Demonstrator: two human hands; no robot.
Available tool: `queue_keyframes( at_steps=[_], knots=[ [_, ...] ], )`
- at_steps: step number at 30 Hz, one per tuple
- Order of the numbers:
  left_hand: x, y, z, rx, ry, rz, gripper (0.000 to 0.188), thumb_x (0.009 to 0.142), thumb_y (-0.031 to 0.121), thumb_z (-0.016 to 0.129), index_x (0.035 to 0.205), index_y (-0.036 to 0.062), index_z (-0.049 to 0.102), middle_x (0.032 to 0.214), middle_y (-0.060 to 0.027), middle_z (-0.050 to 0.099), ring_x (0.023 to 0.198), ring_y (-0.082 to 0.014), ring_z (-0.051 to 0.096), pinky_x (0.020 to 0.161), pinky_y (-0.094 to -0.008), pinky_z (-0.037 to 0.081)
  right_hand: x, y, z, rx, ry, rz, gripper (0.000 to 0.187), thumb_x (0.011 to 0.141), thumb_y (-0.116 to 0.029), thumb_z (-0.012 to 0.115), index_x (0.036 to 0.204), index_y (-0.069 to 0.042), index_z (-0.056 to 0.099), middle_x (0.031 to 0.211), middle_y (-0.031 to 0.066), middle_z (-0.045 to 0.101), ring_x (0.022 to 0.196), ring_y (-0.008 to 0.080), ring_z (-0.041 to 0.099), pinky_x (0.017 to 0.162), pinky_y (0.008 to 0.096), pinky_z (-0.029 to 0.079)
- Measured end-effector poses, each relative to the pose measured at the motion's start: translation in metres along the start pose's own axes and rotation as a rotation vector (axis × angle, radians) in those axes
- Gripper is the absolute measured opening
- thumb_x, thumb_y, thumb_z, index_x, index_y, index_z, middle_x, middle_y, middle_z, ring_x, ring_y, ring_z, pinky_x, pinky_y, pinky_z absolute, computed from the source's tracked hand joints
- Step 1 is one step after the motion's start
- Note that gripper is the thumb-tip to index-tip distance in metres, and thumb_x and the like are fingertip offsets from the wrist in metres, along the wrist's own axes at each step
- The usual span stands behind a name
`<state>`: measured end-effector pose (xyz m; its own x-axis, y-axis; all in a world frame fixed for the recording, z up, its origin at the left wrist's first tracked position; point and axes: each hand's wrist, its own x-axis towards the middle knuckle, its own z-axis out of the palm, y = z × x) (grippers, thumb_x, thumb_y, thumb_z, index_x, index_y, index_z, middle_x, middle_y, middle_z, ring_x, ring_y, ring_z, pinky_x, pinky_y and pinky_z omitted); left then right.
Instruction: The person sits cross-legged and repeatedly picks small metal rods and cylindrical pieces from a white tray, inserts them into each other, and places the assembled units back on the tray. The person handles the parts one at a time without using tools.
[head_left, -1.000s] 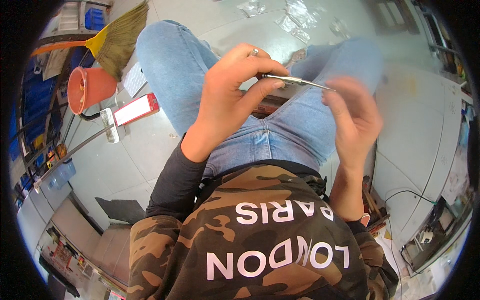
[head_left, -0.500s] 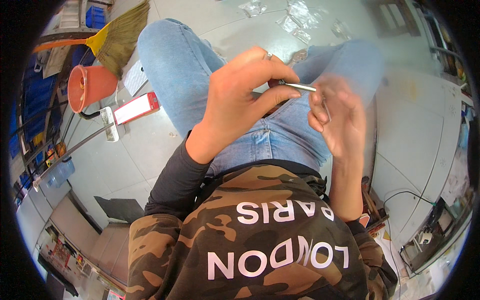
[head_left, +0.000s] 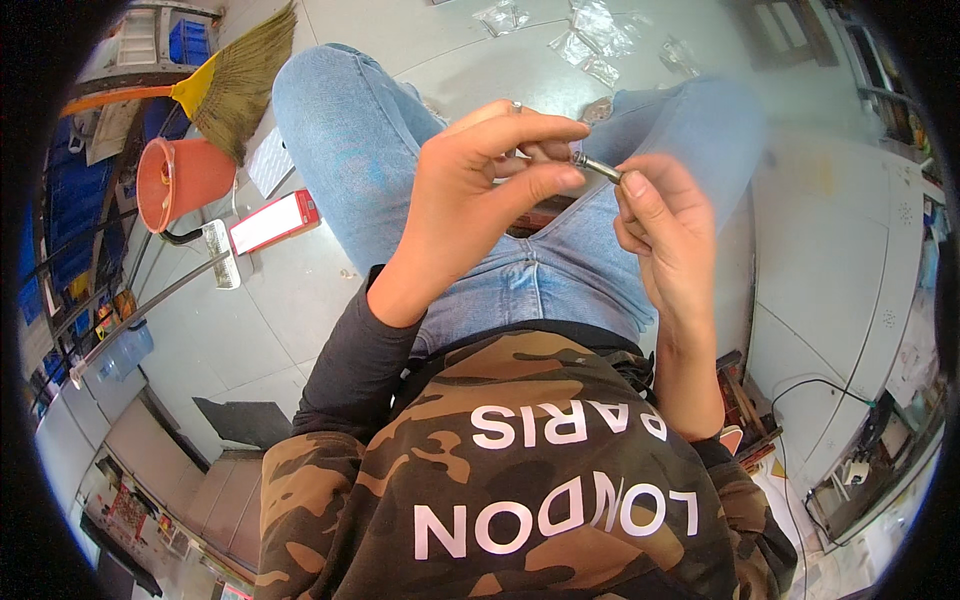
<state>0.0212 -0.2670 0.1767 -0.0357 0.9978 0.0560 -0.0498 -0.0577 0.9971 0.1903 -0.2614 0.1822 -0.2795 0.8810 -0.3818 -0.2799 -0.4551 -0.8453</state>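
Silver and slim, a metal rod (head_left: 600,168) is held in the air between the two hands, over the gap between the person's thighs. The right hand (head_left: 675,220) has its grip closed on one end, thumb and bent fingers pinching it. The other end points up and left toward the left hand (head_left: 468,180), whose grip is open, thumb and forefinger spread apart near that end; whether a curled finger touches it, I cannot tell. A ring (head_left: 516,107) sits on the left hand.

Below are blue jeans (head_left: 345,130), knees spread wide, and nearer, a camouflage top (head_left: 400,500). On the pale tiled floor (head_left: 285,325), clear plastic bags (head_left: 598,35) lie beyond the knees, toward the far edge. Toward the floor's left edge, a red-and-white box (head_left: 272,222) lies near an orange bucket (head_left: 205,180), and a broom (head_left: 240,85) leans beside the bucket.
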Motion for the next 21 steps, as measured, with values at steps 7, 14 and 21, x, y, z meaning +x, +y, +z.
queue_keyframes(
  at_steps=[7, 14, 21],
  knots=[
    [-0.0025, -0.0005, -0.0070, 0.254, -0.124, 0.025, 0.011, 0.073, -0.003, 0.062, 0.083, -0.0001, 0.061, 0.077, -0.0032, 0.054, 0.071, -0.0088, 0.049, 0.059, -0.0187, 0.038, -0.0011, 0.0001, 0.0002, -0.239, 0.060, -0.083, 0.015, 0.082, -0.016, 0.059, 0.088, -0.003, 0.056, 0.065, -0.0021, 0.048, 0.048, 0.0011, 0.031, 0.041, 0.0167, 0.023],
    [-0.0028, -0.0023, 0.0014, 0.207, -0.083, 0.039, 0.008, 0.071, 0.007, 0.067, 0.076, 0.0041, 0.062, 0.064, -0.0024, 0.050, 0.055, -0.0099, 0.049, 0.050, -0.0219, 0.040, 0.0000, -0.0043, -0.0049, -0.069, -0.056, 0.072, 0.022, 0.087, -0.025, 0.052, 0.089, -0.004, 0.055, 0.064, -0.0024, 0.048, 0.048, 0.0011, 0.032, 0.042, 0.0162, 0.024],
    [-0.0035, -0.0049, 0.0019, 0.125, -0.062, 0.038, 0.009, 0.071, 0.004, 0.065, 0.078, 0.0024, 0.061, 0.067, -0.0029, 0.051, 0.060, -0.0097, 0.050, 0.054, -0.0213, 0.041, -0.0023, -0.0002, -0.0036, -0.091, -0.054, 0.063, 0.018, 0.088, -0.022, 0.051, 0.086, -0.004, 0.052, 0.062, -0.0030, 0.044, 0.048, 0.0002, 0.030, 0.041, 0.0160, 0.022]
  ],
)
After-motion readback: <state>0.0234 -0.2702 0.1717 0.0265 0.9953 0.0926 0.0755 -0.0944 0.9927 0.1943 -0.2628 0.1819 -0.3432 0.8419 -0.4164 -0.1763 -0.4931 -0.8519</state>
